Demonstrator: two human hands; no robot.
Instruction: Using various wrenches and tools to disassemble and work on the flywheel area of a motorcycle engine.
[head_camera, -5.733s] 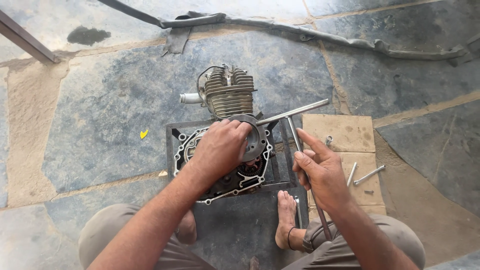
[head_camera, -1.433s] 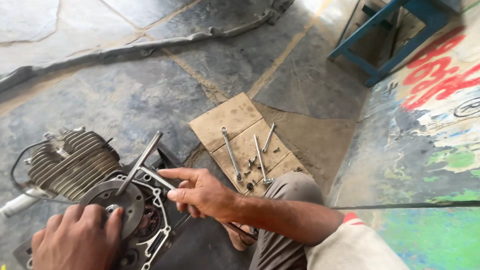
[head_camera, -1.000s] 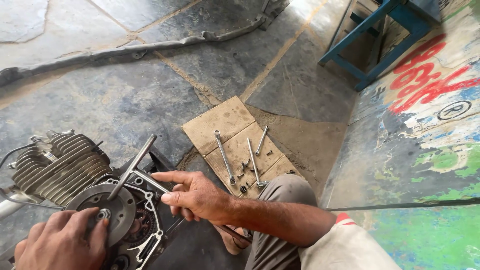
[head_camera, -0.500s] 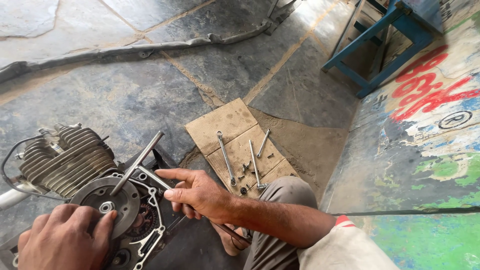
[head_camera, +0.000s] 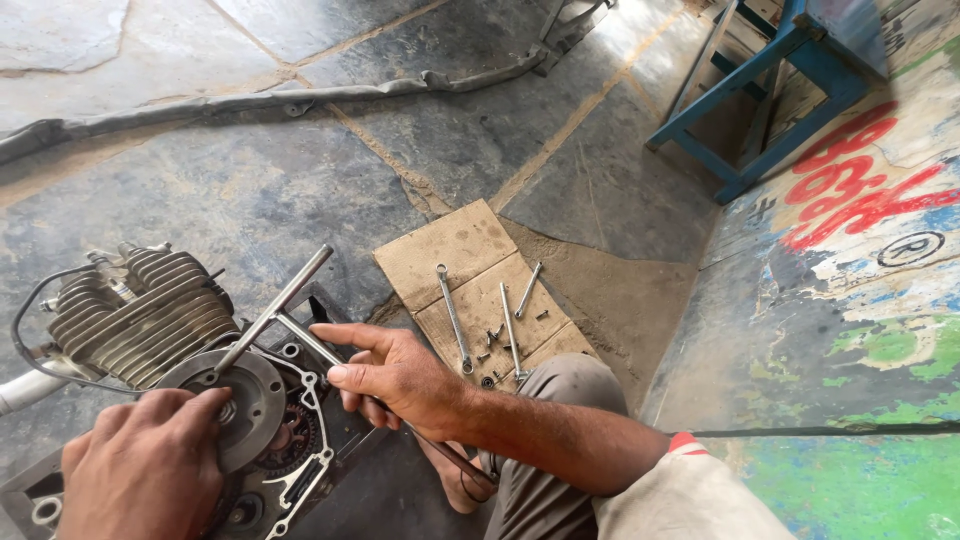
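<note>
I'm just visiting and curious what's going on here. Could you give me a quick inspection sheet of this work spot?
Surface: stone-slab floor, dusty.
Job's things: finned engine, round metal disc, T-handle wrench.
Clutter: spanners and small bolts on cardboard.
Hands: left hand rests on the disc; right hand grips the wrench.
Cables: black wire beside the engine.
Surroundings: blue stool, painted wall.

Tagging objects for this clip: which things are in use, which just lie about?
In use: left hand on round engine disc; right hand gripping T-handle wrench; finned engine.
Lying about: spanners on cardboard; blue stool; floor strap.
</note>
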